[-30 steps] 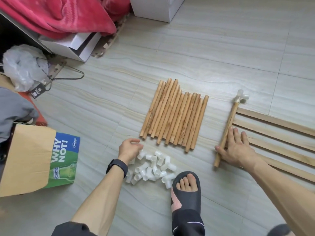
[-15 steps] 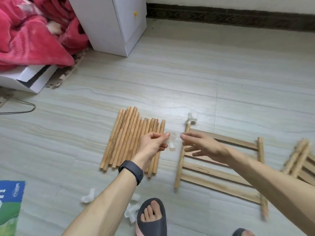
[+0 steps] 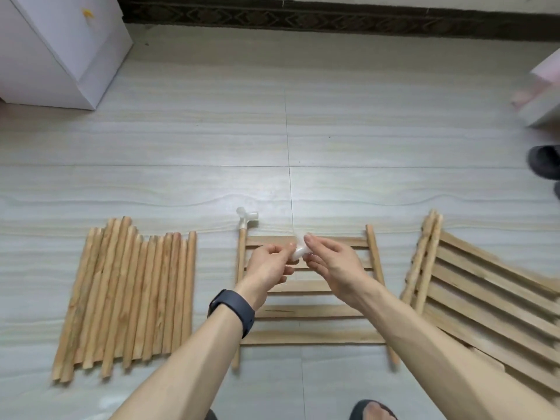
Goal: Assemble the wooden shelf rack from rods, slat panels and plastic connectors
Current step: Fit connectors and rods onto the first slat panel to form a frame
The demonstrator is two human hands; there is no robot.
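Observation:
A small white plastic connector (image 3: 299,249) is pinched between my left hand (image 3: 270,266) and my right hand (image 3: 332,265), held above a slat panel (image 3: 309,312) that lies flat on the floor. That panel's left rod (image 3: 241,268) carries a white connector (image 3: 247,218) on its far end; its right rod (image 3: 375,262) has a bare far end. A row of several loose wooden rods (image 3: 130,298) lies to the left. More slat panels (image 3: 485,298) are stacked at the right.
A white cabinet (image 3: 54,47) stands at the far left and a dark skirting board (image 3: 333,19) runs along the back wall. A dark slipper (image 3: 545,165) and a pale box (image 3: 542,95) sit at the right edge. My slippered foot (image 3: 374,410) is at the bottom.
My left hand left the connector pile with a connector and brought it over the slat panel, where my right hand joined it. The view swung right; the pile and boxes dropped out of sight.

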